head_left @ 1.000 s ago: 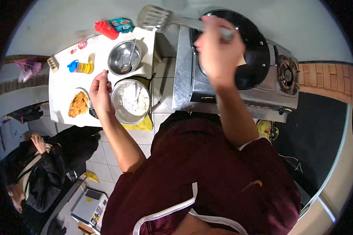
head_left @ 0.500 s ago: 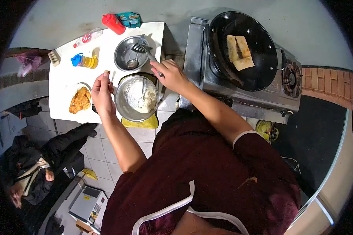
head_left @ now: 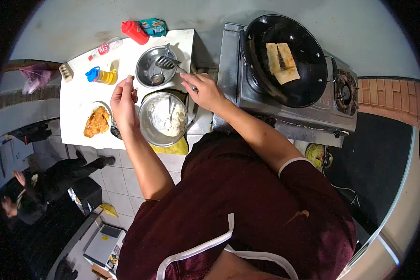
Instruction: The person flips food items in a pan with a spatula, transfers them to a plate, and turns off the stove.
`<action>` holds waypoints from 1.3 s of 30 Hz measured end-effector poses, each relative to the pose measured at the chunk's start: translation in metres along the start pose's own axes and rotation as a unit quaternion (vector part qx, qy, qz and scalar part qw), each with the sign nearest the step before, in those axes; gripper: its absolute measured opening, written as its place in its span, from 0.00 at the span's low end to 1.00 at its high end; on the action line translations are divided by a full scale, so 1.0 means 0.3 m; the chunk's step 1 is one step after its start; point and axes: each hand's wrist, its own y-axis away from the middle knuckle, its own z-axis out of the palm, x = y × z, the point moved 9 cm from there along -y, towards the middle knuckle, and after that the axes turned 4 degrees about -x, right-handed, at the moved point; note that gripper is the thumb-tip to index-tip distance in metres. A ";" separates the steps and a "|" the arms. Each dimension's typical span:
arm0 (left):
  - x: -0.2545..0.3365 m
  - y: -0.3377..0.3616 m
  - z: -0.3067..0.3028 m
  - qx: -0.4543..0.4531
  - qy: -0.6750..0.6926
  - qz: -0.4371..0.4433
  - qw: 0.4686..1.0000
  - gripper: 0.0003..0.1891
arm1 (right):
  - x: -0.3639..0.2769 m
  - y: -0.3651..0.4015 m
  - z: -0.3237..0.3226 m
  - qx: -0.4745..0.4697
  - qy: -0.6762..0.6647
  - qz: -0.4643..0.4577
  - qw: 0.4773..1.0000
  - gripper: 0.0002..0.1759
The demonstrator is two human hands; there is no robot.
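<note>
My right hand (head_left: 204, 91) is wrapped round the handle of a slotted spatula (head_left: 165, 62), whose head is over a steel bowl (head_left: 142, 77) with a spoon (head_left: 157, 78) in it. My left hand (head_left: 124, 100) is raised over the table with fingertips pinched; a tiny brownish bit shows at the tips, too small to name. Between my hands and nearer to me is another steel bowl (head_left: 144, 130) holding a white creamy mixture (head_left: 165, 114) and a utensil. On the stove, a black wok (head_left: 308, 88) contains golden-brown flat pastry pieces (head_left: 283, 63).
The white table (head_left: 79, 93) also bears a plate of fried food (head_left: 97, 122), a yellow bottle with a blue cap (head_left: 101, 75), a red squeeze bottle (head_left: 135, 32) and a clear bottle (head_left: 106, 48). A steel gas stove (head_left: 284, 114) stands right. Another person (head_left: 51, 186) is at lower left.
The spatula has shifted slightly, with its head turned a little more to the left. My left hand stays pinched in nearly the same place. The other person has changed posture.
</note>
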 end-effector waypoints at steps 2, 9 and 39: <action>0.003 0.005 0.000 0.007 0.016 0.006 1.000 0.11 | 0.017 0.002 -0.022 0.005 -0.023 0.062 0.998 0.14; 0.014 -0.011 0.012 0.004 0.014 0.007 1.000 0.11 | -0.097 -0.036 -0.229 0.128 -0.169 0.185 0.960 0.13; -0.063 0.303 0.683 -0.046 -0.047 0.003 0.998 0.07 | 0.180 0.276 -1.170 0.198 0.101 0.193 0.956 0.07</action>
